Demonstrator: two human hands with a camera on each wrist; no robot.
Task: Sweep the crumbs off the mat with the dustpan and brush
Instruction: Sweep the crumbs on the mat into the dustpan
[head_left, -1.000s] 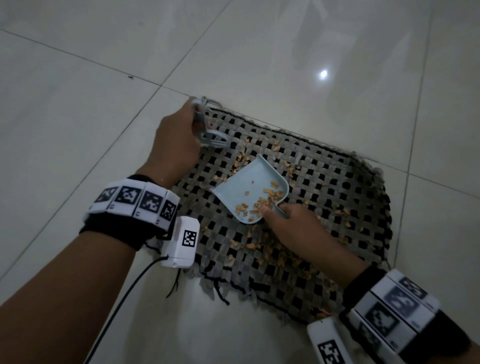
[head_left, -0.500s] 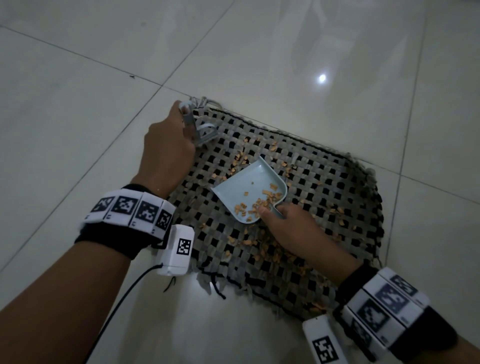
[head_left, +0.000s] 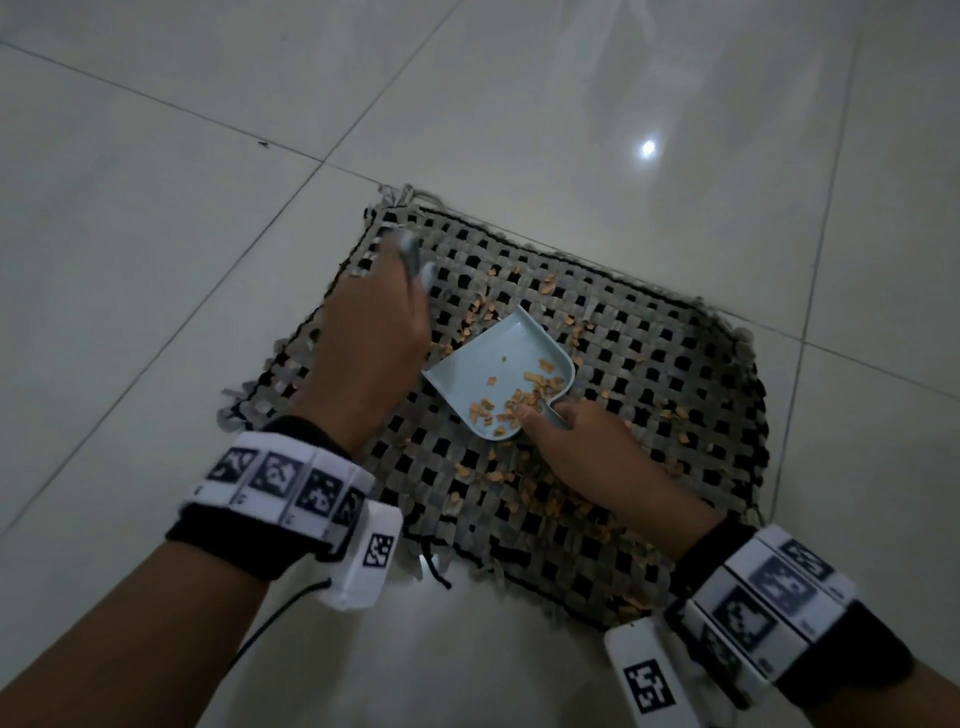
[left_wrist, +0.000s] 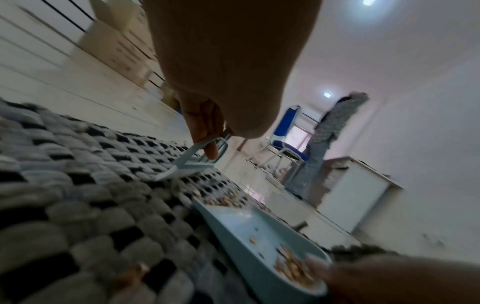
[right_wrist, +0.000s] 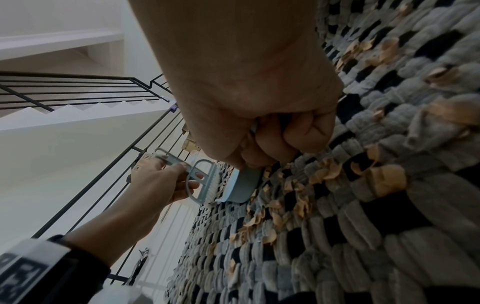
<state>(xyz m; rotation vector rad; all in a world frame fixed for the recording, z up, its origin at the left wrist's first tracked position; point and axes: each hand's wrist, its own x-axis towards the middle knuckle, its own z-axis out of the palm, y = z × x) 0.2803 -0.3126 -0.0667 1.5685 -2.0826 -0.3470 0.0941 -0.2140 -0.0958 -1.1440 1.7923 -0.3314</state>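
A woven grey-and-black rag mat (head_left: 649, 364) is laid on pale glossy floor tiles (head_left: 156, 208). A small pale-blue plastic dustpan (head_left: 498, 374) is set near the mat's middle, its open lip turned towards the mat's left edge, and its short handle is gripped by the curled fingers of the right hand (head_left: 587, 447). Orange-tan crumbs (head_left: 524, 400) are gathered inside the pan by the handle end; more are scattered over the weave beyond and behind it. A small pale-blue brush (right_wrist: 200, 181) with white bristles is pinched at its loop handle by the left hand (head_left: 369, 332), held near the mat's far left corner, bristles down on the weave, just beside the pan's lip.
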